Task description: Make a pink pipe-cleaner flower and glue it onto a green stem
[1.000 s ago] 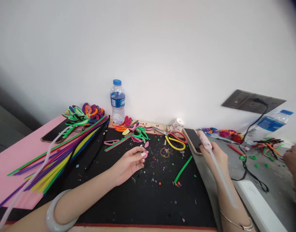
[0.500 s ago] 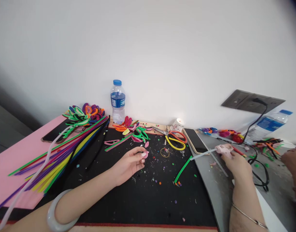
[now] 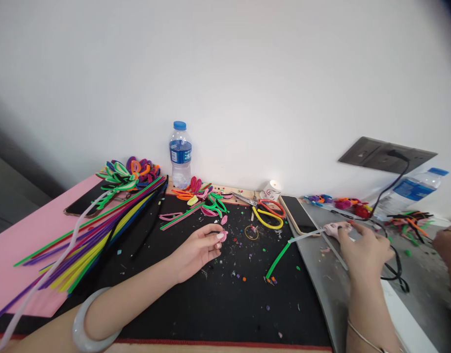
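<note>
My left hand (image 3: 205, 245) hovers over the black mat (image 3: 225, 314), its thumb and index finger pinching a small pink piece (image 3: 223, 237) that looks like a fuzzy-stem petal. Another pink petal (image 3: 224, 220) lies just beyond the fingertips. Off to the right, my right hand (image 3: 365, 247) has its thumb and index finger closed at the far end of a pale pink hot glue gun (image 3: 332, 229). A translucent glue stick (image 3: 306, 236) sticks out leftward from the gun. By that stick's end lies a green pipe cleaner (image 3: 278, 261). Something red shows at the right fingertips, partly hidden.
Yellow-and-orange-handled scissors (image 3: 268, 219) and a phone (image 3: 298, 215) lie behind the mat's right side. A water bottle (image 3: 180, 157) stands by the wall. Pipe cleaners (image 3: 100, 240) spread at left. A black cord (image 3: 396, 264) loops at right, near another person's hand (image 3: 448, 247).
My right hand has shifted its grip on the glue gun, with the fingers now reaching over its far end. My left hand keeps its pinch, nearly still.
</note>
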`<state>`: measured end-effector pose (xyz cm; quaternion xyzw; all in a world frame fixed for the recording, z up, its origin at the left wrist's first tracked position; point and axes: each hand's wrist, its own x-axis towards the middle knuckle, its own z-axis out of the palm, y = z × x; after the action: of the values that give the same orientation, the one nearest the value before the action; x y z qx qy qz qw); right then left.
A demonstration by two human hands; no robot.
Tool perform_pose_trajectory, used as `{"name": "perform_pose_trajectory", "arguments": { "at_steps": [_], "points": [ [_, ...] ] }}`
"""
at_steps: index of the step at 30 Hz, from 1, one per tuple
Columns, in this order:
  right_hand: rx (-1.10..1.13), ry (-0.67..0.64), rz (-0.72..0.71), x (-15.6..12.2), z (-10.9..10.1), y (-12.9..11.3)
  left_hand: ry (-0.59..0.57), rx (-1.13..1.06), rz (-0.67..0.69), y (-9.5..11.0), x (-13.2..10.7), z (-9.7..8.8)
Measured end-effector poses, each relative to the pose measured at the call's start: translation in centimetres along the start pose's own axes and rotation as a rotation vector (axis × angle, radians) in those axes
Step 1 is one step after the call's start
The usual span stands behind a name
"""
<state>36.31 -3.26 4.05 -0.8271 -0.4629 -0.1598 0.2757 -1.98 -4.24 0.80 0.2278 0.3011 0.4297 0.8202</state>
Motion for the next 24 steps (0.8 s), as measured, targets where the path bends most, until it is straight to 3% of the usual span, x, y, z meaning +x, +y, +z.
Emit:
{"name": "perform_pose_trajectory", "arguments": {
  "at_steps": [2,4,8,11,15,24],
  "points": [
    [0.1,0.132,-0.094,-1.2,-0.3,-2.5,-0.007,0.002,-0.002,-0.1,0.1,-0.1],
    [0.288,0.072,-0.224,-2.9,-0.5,-5.4,-0.015,0.007,-0.004,-0.1,0.1,-0.2],
    [0.644,-0.308,-0.497,-7.6,-0.7,-10.8,-0.031,0.024,-0.012,-0.2,0.1,-0.2],
    [0.815,-0.528,-0.663,-10.8,-0.9,-13.1,-0.033,0.037,-0.028,-0.2,0.0,0.0],
    [0.917,-0.652,-0.724,-13.2,-0.8,-14.0,-0.045,0.046,-0.035,-0.3,0.0,0.2],
    [0.963,-0.699,-0.722,-14.0,-0.9,-13.9,-0.039,0.046,-0.042,-0.3,0.0,0.4]
  ]
}}
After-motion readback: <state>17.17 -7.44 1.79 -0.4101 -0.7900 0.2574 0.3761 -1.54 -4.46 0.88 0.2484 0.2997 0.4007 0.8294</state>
